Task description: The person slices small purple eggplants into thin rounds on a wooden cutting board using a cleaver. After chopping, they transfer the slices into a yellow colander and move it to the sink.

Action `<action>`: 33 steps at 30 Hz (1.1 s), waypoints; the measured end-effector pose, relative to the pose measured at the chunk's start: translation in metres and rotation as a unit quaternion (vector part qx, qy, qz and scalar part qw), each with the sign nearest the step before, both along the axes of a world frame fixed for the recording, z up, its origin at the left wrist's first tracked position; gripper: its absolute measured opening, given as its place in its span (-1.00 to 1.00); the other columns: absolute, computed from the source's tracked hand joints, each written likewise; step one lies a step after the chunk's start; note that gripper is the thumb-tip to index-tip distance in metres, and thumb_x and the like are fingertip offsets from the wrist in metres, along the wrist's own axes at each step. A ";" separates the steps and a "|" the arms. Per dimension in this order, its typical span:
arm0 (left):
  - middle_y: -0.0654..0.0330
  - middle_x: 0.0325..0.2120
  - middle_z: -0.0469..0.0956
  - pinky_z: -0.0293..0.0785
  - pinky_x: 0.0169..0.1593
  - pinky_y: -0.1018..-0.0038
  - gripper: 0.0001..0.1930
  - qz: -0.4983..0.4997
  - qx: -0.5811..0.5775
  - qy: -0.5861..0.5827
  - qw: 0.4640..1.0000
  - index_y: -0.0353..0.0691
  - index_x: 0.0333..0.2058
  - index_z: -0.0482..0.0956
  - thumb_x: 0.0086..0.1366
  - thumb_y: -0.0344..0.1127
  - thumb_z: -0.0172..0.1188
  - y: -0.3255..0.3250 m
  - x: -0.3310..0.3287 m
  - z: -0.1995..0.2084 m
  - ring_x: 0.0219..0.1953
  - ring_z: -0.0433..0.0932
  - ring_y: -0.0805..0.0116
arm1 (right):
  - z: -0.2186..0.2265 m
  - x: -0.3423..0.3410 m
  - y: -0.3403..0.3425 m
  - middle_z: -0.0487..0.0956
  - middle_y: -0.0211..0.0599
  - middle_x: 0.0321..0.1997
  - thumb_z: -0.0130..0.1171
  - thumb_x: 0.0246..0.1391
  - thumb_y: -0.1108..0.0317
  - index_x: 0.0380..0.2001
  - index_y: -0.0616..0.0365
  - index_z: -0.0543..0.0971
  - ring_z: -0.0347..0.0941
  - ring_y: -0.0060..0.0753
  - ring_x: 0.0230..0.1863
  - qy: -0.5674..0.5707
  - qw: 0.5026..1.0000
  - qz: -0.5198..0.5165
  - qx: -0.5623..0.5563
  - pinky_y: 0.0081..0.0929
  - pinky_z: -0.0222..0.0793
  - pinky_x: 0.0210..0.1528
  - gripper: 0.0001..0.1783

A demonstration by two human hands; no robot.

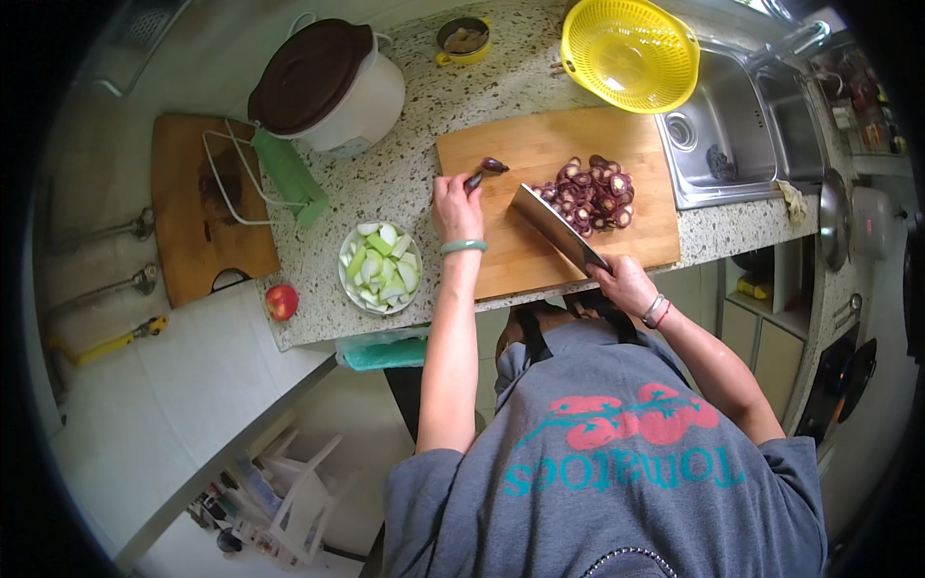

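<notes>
My right hand (626,286) is wrapped round the handle of a cleaver (557,228), whose broad blade slants across a wooden cutting board (520,260). Just right of the blade lies a pile of round slices (599,197), dark purple outside with pale centres. At the board's left edge, my left hand (457,205) has its fingers closed on a small dark purple vegetable piece (473,181). A second dark purple piece (495,165) lies on the board beyond its fingertips. Left of my left forearm stands a bowl (390,308) of cut pale green chunks (381,265).
A yellow colander (631,58) stands behind the board, beside the steel sink (713,188). At the back left are a white pot with a brown lid (313,77) and a small yellow-handled bowl (463,40). A red apple (281,302) sits near the counter's edge, below another wooden board (183,212).
</notes>
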State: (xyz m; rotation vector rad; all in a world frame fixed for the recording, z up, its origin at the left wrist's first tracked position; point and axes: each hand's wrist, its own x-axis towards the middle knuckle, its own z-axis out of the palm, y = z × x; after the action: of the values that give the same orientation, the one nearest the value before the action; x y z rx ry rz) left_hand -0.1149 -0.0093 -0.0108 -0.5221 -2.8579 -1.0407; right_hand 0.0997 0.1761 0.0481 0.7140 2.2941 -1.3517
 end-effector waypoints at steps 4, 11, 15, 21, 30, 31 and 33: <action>0.09 -0.25 0.42 0.52 -0.17 0.31 -0.72 -0.008 0.071 -0.049 0.996 -0.17 -0.19 0.60 0.07 -0.52 0.32 -0.016 0.042 0.002 -0.30 0.52 0.15 | -0.002 0.006 0.003 0.46 0.14 -0.62 0.07 0.21 0.22 -0.45 0.35 0.53 0.48 0.08 -0.53 -0.006 1.000 -0.009 -0.004 -0.13 0.34 -0.39 -0.65; 0.04 -0.08 0.47 0.49 0.00 0.30 -0.69 -0.181 0.076 -0.025 0.980 -0.21 -0.14 0.60 0.14 -0.64 0.11 -0.009 0.102 0.002 -0.10 0.54 0.04 | 0.002 0.002 0.008 0.47 0.08 -0.65 0.05 0.20 0.26 -0.50 0.28 0.53 0.45 0.14 -0.55 -0.022 0.999 0.039 -0.008 -0.10 0.36 -0.42 -0.69; 0.01 -0.15 0.53 0.44 0.05 0.26 -0.75 -0.086 0.106 -0.002 0.991 -0.24 -0.15 0.58 0.17 -0.53 0.21 0.003 0.114 0.008 -0.06 0.51 0.00 | 0.006 0.007 0.010 0.48 0.08 -0.62 0.06 0.20 0.27 -0.48 0.24 0.55 0.46 0.18 -0.50 0.012 0.996 0.085 0.029 -0.06 0.37 -0.40 -0.72; 0.14 -0.28 0.56 0.46 -0.13 0.29 -0.76 -0.006 0.119 -0.038 0.992 -0.21 -0.24 0.58 0.08 -0.43 0.36 0.002 0.123 -0.010 -0.20 0.52 0.11 | 0.006 0.013 0.011 0.51 0.09 -0.57 0.08 0.18 0.28 -0.40 0.22 0.55 0.47 0.21 -0.45 0.026 0.995 0.083 0.052 0.00 0.37 -0.37 -0.78; 0.17 -0.36 0.47 0.46 -0.26 0.38 -0.88 0.023 0.153 -0.003 0.988 -0.20 -0.39 0.64 0.06 -0.48 0.38 0.014 0.132 -0.008 -0.33 0.50 0.25 | 0.020 0.017 0.005 0.56 0.08 -0.53 0.06 0.19 0.27 -0.31 0.17 0.56 0.53 0.14 -0.45 0.078 0.977 0.133 0.149 -0.02 0.45 -0.39 -0.80; 0.18 -0.36 0.46 0.46 -0.28 0.41 -0.87 0.030 0.169 -0.004 0.985 -0.21 -0.39 0.64 0.06 -0.48 0.38 0.015 0.133 -0.012 -0.35 0.49 0.27 | 0.019 0.017 0.005 0.56 0.08 -0.53 0.06 0.19 0.27 -0.31 0.17 0.56 0.53 0.14 -0.45 0.074 0.976 0.136 0.151 -0.03 0.46 -0.38 -0.80; 0.19 -0.36 0.43 0.45 -0.32 0.46 -0.87 0.045 0.201 -0.006 0.979 -0.23 -0.38 0.63 0.07 -0.50 0.38 0.016 0.134 -0.022 -0.39 0.47 0.33 | 0.017 0.017 0.004 0.57 0.07 -0.52 0.06 0.20 0.26 -0.29 0.17 0.56 0.54 0.14 -0.45 0.066 0.975 0.143 0.155 -0.03 0.46 -0.38 -0.79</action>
State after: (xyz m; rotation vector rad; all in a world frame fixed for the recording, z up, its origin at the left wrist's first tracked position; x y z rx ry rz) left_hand 0.0187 0.0063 -0.0329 -0.3489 -2.5446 -1.5514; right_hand 0.1168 0.1799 0.0653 0.3685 2.6267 -0.9484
